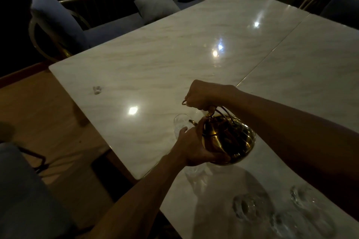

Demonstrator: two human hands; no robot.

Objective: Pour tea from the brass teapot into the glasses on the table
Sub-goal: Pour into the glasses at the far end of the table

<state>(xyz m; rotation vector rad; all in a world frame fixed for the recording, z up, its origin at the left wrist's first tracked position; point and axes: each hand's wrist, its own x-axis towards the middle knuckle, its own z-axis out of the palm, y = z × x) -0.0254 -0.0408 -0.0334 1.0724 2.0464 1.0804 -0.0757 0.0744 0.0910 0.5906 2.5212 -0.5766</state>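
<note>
The brass teapot [231, 137] hangs tilted to the left above the white marble table [155, 75]. My right hand [202, 96] grips its wire handle from above. My left hand [194, 147] cups the pot's underside and left flank. The spout points at a clear glass [181, 124] standing just left of the pot, partly hidden by my left fingers. Three more clear glasses [246, 206] stand close to me at the lower right. Whether tea is flowing cannot be made out in the dim light.
A small clear object [97, 89] lies on the left part of the table. A second marble table [314, 68] abuts on the right. Blue cushioned chairs [58, 23] and a bench stand beyond the far edge; another seat [25, 190] is at lower left.
</note>
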